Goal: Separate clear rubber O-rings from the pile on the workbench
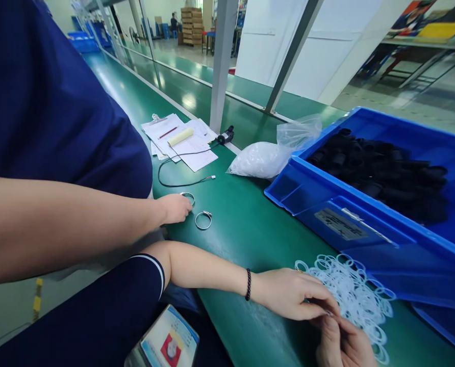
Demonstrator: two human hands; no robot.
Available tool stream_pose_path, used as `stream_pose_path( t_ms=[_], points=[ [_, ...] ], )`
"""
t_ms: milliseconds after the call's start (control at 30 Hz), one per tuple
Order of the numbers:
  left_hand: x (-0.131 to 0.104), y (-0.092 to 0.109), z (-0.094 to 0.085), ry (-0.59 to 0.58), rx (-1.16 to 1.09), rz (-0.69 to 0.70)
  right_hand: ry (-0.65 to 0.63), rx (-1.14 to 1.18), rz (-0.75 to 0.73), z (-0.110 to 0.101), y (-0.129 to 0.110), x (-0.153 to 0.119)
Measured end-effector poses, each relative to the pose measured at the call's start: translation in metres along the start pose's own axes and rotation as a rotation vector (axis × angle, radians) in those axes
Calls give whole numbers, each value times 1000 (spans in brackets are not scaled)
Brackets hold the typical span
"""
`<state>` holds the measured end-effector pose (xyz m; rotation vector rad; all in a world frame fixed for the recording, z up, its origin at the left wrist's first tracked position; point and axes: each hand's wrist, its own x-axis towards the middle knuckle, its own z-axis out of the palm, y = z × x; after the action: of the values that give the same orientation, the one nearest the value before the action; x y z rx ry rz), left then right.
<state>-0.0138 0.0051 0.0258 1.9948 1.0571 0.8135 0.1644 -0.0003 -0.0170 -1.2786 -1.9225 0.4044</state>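
The green bench [250, 229] runs past a blue bin [350, 224] of black parts. My left hand [292, 293] lies palm down at the edge of the pile of white rings [355, 293], with its fingertips pinched narrowly on one ring. My right hand [342, 346] meets it from below; I cannot tell its grip. A co-worker's hand [176, 208] touches a metal clamp [189, 195].

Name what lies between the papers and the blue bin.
In the head view, a clear bag of white parts lies between the papers and the blue bin, with a small black device nearer the papers.
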Motion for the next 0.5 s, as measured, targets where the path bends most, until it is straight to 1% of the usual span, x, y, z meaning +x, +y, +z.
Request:
stream_pose_path(
  t_ms=[67,133,267,333,500],
  points=[
    [0,0,0,-11,-3,-3,-11,15,0,-1,-5,2],
    [0,-2,0,-14,-1,23,-22,27,1,-2,-8,2],
    [0,-3,0,-9,16,65,-28,26,-2,-4,-7,1],
    [0,-2,-1,-15,29,58,-28,31,3,-2,-3,-1],
    [0,3,-6,-45,36,50,44,-32,65,8,15,-10]
  ],
)
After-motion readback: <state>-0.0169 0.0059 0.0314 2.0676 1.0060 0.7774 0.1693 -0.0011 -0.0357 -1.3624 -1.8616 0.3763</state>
